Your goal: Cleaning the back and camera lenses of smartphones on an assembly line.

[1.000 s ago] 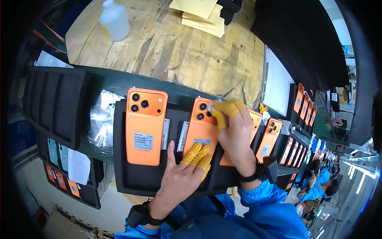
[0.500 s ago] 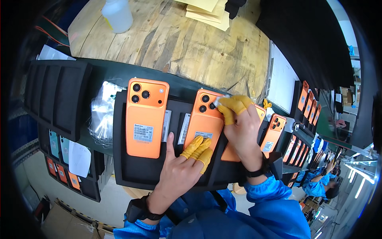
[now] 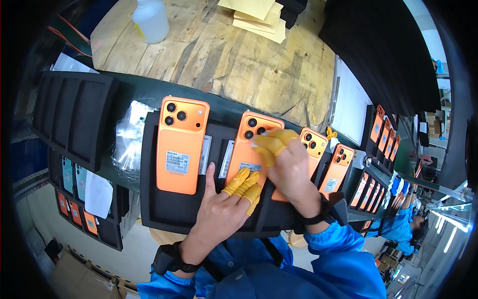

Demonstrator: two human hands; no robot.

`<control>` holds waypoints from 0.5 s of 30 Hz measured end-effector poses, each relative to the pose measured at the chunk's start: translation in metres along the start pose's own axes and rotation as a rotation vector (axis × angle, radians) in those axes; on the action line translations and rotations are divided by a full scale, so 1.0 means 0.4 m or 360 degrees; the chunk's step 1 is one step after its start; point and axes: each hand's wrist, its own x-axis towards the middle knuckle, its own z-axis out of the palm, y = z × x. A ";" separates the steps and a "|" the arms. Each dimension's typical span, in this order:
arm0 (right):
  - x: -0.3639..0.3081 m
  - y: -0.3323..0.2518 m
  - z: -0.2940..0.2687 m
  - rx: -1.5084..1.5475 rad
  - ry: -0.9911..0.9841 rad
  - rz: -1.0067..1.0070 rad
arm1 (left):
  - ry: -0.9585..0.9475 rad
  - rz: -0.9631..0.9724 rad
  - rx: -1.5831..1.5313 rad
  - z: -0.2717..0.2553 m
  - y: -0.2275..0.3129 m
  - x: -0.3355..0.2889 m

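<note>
An orange phone [image 3: 240, 152] lies back up in a black foam tray [image 3: 172, 215], its camera lenses at the far end and a printed label lower down. My left hand [image 3: 222, 212], with yellow finger cots on several fingers, rests its fingertips over the label end, thumb spread away. Above the phone's upper half, my right hand [image 3: 291, 162], also in yellow cots, pinches a small white wipe [image 3: 258, 141] against the back just below the lenses; motion blurs it. Left of these, another orange phone [image 3: 181, 134] lies back up. Two more orange phones [image 3: 313, 144] [image 3: 337, 167] lie to the right.
A clear plastic bag [image 3: 132, 139] sits left of the tray, near an empty-slotted black tray [image 3: 74, 109]. Beyond is a wooden board [image 3: 214, 60] with a white bottle [image 3: 151, 22] and yellow papers [image 3: 264, 22]. More phone trays [image 3: 368, 187] stand right, where another person [image 3: 398, 226] works.
My right hand has moved left and slightly nearer with the wipe, from the lenses down onto the phone's back. My left hand stays on the phone; the whole view has shifted slightly.
</note>
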 end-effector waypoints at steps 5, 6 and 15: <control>-0.036 0.025 -0.038 -0.0115 -0.0082 0.0089 | -0.0125 -0.0004 0.0022 -0.012 -0.007 -0.010; -0.046 0.039 -0.052 -0.0051 -0.0098 0.0217 | -0.0129 -0.0010 0.0010 -0.013 -0.007 -0.011; 0.034 0.002 -0.009 -0.0138 0.0028 -0.0009 | -0.0125 0.0015 0.0011 -0.018 -0.007 -0.006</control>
